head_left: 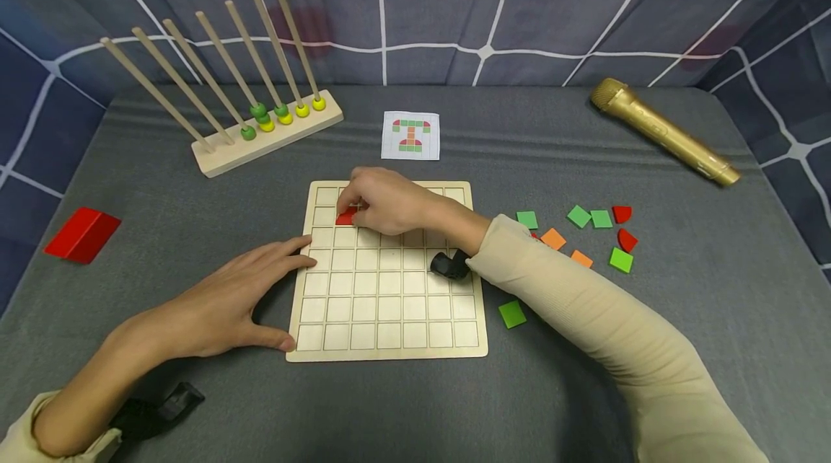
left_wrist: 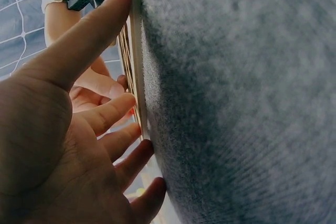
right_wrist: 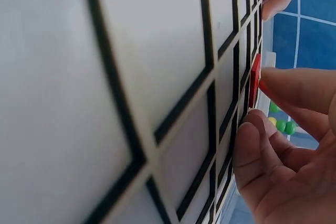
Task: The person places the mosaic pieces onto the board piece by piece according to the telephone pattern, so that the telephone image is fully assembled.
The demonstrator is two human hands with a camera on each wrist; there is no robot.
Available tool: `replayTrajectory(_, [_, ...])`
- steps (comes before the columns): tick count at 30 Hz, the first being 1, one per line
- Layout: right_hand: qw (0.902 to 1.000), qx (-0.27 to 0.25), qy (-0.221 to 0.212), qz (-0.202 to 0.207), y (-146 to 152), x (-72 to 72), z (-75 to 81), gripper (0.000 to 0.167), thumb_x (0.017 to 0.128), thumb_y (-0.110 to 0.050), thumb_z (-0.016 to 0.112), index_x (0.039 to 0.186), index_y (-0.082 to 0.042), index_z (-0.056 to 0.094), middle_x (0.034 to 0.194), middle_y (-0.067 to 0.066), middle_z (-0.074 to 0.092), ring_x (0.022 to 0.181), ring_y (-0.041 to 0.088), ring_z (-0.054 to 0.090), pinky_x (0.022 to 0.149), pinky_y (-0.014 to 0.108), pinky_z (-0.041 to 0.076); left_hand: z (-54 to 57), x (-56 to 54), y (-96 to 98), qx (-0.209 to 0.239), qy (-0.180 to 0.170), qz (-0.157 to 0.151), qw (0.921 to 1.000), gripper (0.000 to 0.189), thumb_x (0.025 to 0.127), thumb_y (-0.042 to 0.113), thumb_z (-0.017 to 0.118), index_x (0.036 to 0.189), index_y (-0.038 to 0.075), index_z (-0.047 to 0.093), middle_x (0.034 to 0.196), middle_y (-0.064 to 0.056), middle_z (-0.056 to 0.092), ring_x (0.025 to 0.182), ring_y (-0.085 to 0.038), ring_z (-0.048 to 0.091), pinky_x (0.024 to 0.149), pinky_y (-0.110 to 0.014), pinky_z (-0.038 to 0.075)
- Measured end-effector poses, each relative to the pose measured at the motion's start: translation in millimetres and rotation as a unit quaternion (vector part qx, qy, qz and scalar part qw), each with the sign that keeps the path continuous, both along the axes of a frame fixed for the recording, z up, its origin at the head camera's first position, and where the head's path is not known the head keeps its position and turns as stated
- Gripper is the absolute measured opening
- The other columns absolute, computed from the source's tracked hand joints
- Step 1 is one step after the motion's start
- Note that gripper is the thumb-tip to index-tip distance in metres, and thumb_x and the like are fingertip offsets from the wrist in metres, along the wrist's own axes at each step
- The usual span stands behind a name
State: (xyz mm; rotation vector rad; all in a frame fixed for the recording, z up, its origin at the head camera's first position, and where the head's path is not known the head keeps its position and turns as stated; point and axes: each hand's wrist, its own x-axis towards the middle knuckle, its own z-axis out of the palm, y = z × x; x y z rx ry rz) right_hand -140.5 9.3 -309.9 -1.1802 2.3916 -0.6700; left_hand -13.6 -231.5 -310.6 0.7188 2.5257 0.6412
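My right hand [head_left: 392, 203] pinches a small red tile [head_left: 346, 218] at the upper left of the wooden grid board [head_left: 389, 358]. Part of the tile is hidden by the fingers in the head view. Seen from the right wrist, the red tile [right_wrist: 254, 80] sits low over the grid, with the thumb and fingers [right_wrist: 299, 90] about it. My left hand [head_left: 234, 297] lies with its fingers spread along the board's left edge, thumb near the lower left corner. In the left wrist view, the left fingertips [left_wrist: 137, 100] line that edge, holding nothing.
Right of the board lie several green tiles [head_left: 600, 219], orange tiles [head_left: 553, 238] and red rounded tiles [head_left: 622, 214]. A pattern card [head_left: 410, 153] lies behind the board. Around the edges are a peg rack with beads [head_left: 273, 135], a gold microphone [head_left: 669, 135] and a red block [head_left: 82, 234].
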Motion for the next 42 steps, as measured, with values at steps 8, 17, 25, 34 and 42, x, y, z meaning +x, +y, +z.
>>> replayTrajectory(8, [0.9979,-0.057,-0.030,-0.003,6,0.4,-1.0,0.015,0.089,-0.023,0.076,0.099,-0.013,0.077,0.092,-0.002,0.061,0.087,0.010,0.056,0.076,0.024,0.045,-0.8,-0.9,-0.7,-0.004,0.000,-0.004,1.0000,0.098,0.069,0.074,0.070,0.146,0.018,0.044,0.161,-0.007,0.021,0.144,-0.035,0.022,0.104,-0.068,0.023])
replayTrajectory(17, [0.9818,-0.164,-0.062,-0.072,53,9.0,15.8,0.016,0.088,-0.017,0.075,0.101,-0.006,0.075,0.095,0.000,0.065,0.085,0.012,0.060,0.076,0.030,0.050,-1.2,-0.8,0.1,-0.004,0.007,-0.009,0.9999,0.098,0.071,0.074,0.068,0.147,0.018,0.043,0.161,-0.006,0.021,0.144,-0.033,0.024,0.104,-0.066,0.025])
replayTrajectory(25, [0.9754,-0.163,-0.060,-0.136,128,24.3,24.8,0.022,0.089,-0.012,0.075,0.110,-0.007,0.074,0.096,0.005,0.063,0.079,0.016,0.056,0.071,0.032,0.048,-1.9,-0.9,-1.0,0.002,0.004,-0.005,1.0000,0.097,0.070,0.072,0.072,0.146,0.020,0.044,0.162,-0.003,0.020,0.145,-0.032,0.022,0.105,-0.065,0.024])
replayTrajectory(34, [0.9686,-0.128,-0.048,-0.208,194,41.9,15.0,0.025,0.089,-0.011,0.075,0.113,-0.009,0.073,0.094,0.002,0.060,0.076,0.017,0.053,0.065,0.025,0.044,-0.4,-1.2,-1.6,0.003,-0.004,-0.002,1.0000,0.097,0.069,0.072,0.072,0.146,0.020,0.044,0.162,-0.005,0.020,0.145,-0.033,0.022,0.105,-0.066,0.023])
replayTrajectory(42, [0.9626,-0.118,-0.045,-0.240,221,47.7,5.5,0.026,0.088,-0.007,0.075,0.113,-0.004,0.071,0.092,0.004,0.063,0.079,0.015,0.057,0.064,0.022,0.046,-0.2,-1.7,-1.0,0.002,-0.008,0.000,1.0000,0.098,0.069,0.072,0.072,0.147,0.019,0.043,0.162,-0.005,0.019,0.145,-0.034,0.021,0.105,-0.066,0.022])
